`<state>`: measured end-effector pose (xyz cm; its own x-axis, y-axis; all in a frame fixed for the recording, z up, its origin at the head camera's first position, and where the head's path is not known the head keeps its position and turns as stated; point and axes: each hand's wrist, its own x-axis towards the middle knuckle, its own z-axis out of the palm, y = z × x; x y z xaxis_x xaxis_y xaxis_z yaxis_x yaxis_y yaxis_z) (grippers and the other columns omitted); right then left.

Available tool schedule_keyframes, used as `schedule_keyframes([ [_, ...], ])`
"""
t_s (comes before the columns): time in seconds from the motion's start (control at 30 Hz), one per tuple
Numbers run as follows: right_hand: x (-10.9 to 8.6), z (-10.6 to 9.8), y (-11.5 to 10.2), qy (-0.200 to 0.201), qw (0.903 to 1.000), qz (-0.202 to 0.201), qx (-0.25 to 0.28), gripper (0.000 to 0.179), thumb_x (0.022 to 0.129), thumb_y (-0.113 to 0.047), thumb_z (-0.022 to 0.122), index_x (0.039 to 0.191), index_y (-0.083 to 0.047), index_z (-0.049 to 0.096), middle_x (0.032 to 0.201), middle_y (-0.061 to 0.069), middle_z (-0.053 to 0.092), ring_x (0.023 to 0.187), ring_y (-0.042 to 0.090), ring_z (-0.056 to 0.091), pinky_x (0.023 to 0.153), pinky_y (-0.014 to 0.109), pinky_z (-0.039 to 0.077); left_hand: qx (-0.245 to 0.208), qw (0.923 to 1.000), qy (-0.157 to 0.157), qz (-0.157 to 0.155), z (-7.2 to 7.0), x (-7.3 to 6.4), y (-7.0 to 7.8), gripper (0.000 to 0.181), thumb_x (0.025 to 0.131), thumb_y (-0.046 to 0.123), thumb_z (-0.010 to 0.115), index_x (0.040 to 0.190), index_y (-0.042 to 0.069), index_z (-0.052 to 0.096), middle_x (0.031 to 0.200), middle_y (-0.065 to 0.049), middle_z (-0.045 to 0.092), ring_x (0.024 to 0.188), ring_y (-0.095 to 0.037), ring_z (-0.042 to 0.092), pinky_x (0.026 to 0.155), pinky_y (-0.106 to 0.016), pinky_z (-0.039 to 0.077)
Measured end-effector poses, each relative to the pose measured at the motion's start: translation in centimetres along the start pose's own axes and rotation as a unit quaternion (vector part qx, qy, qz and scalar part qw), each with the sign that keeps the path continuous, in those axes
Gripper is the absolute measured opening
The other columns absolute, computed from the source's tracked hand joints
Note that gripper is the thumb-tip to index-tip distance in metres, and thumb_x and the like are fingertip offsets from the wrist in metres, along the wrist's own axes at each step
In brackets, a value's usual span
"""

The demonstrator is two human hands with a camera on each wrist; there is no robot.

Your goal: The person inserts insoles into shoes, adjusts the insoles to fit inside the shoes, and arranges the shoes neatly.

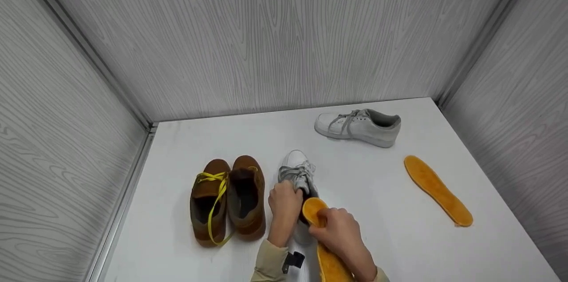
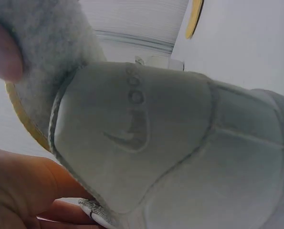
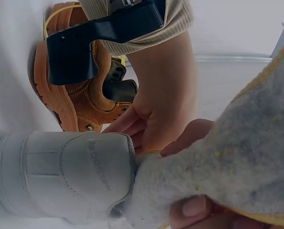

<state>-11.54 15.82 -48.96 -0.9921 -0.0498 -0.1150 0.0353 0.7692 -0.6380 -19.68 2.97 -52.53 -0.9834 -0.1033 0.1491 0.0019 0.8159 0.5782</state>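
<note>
A white lace-up sneaker (image 1: pixel 296 158) stands on the table, toe pointing away. My left hand (image 1: pixel 284 204) grips its left side at the opening, fingers curled over the collar. An orange insole (image 1: pixel 335 268) is pinched in my right hand (image 1: pixel 339 231), bent, with one end curling up at the shoe's mouth. From the right wrist view, the insole's grey fuzzy underside (image 3: pixel 218 152) meets the top of the heel (image 3: pixel 84 171). That same underside (image 2: pixel 51 33) shows above the heel in the left wrist view. How far the insole sits inside is hidden.
Two brown shoes, one with a yellow lace (image 1: pixel 217 204), stand at the left. Another white sneaker (image 1: pixel 359 127) lies toward the back, pointing left. A second orange insole (image 1: pixel 437 189) rests on the right of the white table (image 1: pixel 213 133). Grey wood-grain panels (image 1: pixel 266 37) enclose it.
</note>
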Motion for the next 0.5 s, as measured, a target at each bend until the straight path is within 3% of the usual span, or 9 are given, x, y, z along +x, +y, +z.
schedule_keyframes([
  [0.2, 0.5, 0.0, -0.3, 0.006, 0.9999, -0.005, -0.012, 0.015, 0.073, -0.023, 0.072, 0.08, -0.009, 0.07, 0.063, -0.002, 0.054, 0.052, 0.014, 0.048, 0.047, 0.029, 0.041, -0.019, 0.9997, -0.006, -0.015, -0.1, -0.2, 0.3, 0.034, 0.085, 0.013, 0.073, 0.06, 0.012, 0.051, 0.06, -0.004, 0.051, 0.065, -0.031, 0.063, 0.056, -0.042, 0.05],
  [0.5, 1.5, 0.8, -0.8, 0.024, 0.999, -0.027, -0.027, 0.017, 0.073, -0.024, 0.072, 0.065, -0.013, 0.061, 0.055, -0.003, 0.044, 0.048, 0.013, 0.044, 0.044, 0.028, 0.036, -0.021, 0.9997, 0.008, -0.007, -0.2, -0.5, 0.4, 0.029, 0.085, 0.009, 0.072, 0.061, 0.012, 0.056, 0.066, -0.01, 0.063, 0.064, -0.032, 0.064, 0.054, -0.043, 0.049],
])
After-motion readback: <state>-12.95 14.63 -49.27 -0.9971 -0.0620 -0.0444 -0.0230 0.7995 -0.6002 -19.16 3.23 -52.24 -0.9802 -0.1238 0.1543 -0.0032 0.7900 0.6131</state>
